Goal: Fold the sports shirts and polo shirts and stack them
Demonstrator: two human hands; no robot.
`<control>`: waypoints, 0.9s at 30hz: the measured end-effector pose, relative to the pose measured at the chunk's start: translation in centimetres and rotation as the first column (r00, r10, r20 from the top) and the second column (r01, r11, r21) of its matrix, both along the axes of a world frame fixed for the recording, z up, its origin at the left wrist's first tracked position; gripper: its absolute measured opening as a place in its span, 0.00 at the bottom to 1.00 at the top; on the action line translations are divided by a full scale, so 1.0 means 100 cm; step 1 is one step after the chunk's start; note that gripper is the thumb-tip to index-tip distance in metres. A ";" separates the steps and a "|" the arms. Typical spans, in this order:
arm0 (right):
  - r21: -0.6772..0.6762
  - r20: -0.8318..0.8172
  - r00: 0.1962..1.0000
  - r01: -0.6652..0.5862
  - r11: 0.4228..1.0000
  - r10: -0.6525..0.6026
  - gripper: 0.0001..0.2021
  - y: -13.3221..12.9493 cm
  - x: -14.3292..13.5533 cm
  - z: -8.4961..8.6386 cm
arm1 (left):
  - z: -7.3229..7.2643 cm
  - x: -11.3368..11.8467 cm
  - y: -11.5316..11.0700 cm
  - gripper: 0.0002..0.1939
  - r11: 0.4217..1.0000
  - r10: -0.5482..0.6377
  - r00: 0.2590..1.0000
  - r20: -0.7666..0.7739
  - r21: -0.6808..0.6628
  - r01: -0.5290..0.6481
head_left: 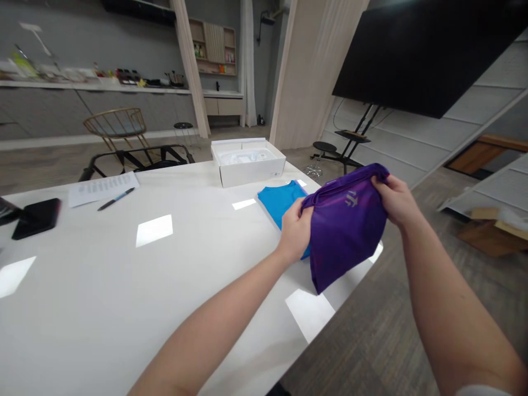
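Observation:
A purple folded cloth (346, 236) with a small grey print hangs between my two hands, above the right end of the white table. My left hand (296, 228) grips its left upper edge, fingers closed on the fabric. At the upper right corner, my right hand (396, 201) is closed on the same cloth. Beneath and to the left, a blue folded cloth (278, 199) lies on the table, partly covered from view by my left hand and the purple cloth.
An open white box (249, 165) sits at the table's far edge. On the white table (198, 275), a paper sheet (97, 190), a pen (116, 199) and a black stand base (38, 218) lie at the left. Chairs stand beyond; a cardboard box (493, 234) is on the floor at right.

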State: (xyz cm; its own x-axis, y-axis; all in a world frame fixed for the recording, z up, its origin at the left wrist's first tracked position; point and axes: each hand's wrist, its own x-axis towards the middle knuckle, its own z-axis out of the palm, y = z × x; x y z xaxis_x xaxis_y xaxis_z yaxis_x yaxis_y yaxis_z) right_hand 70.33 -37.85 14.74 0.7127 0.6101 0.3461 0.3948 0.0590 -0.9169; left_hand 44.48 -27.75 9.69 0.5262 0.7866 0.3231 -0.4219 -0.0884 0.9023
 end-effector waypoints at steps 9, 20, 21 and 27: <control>-0.517 0.047 0.992 -0.075 0.853 0.116 0.09 0.142 0.026 -0.079 | -0.098 0.030 0.133 0.10 0.923 0.077 0.911 -0.406 -0.315 -0.219; -0.446 0.387 0.920 0.249 0.859 -0.066 0.28 0.192 0.047 -0.121 | -0.091 0.055 0.176 0.18 0.896 0.378 0.757 -0.533 0.003 -0.445; -0.500 0.428 0.902 0.286 0.817 -0.054 0.32 0.193 0.043 -0.125 | -0.092 0.051 0.173 0.23 0.885 0.444 0.705 -0.553 0.147 -0.442; -0.731 0.514 0.817 0.257 0.633 0.262 0.33 0.177 0.002 -0.153 | -0.111 0.018 0.135 0.26 0.760 0.415 0.587 -0.695 0.619 0.196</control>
State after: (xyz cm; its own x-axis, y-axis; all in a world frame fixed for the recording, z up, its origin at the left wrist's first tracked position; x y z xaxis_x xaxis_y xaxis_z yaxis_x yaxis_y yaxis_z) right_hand 70.53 -20.11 -0.53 0.5600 0.8250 0.0761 0.8113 -0.5274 -0.2524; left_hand 46.24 -14.22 -1.42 0.7170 0.6546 0.2396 0.4432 -0.6934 0.5681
